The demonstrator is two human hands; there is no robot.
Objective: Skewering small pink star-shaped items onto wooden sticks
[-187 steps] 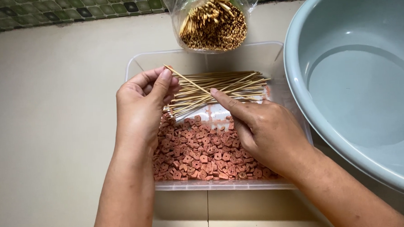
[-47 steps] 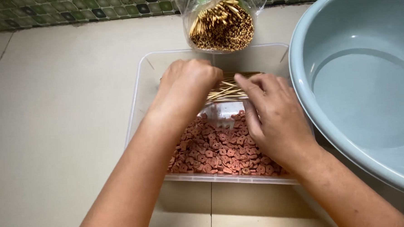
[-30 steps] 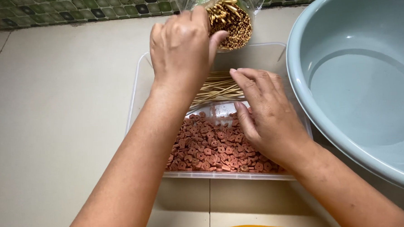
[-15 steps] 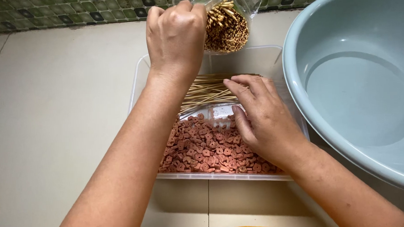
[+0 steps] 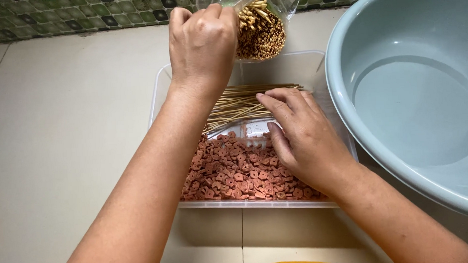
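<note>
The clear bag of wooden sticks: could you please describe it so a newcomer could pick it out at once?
Start at the clear plastic tub of reddish-brown pieces beside the grey basin. Just beyond its far edge stands the clear bag, gripped by the left hand. Its sticks show their ends, unlike the loose sticks lying flat under the right hand.

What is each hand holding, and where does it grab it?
The left hand grips the clear bag of sticks by its left side. The right hand holds nothing; it rests on loose sticks.
</note>
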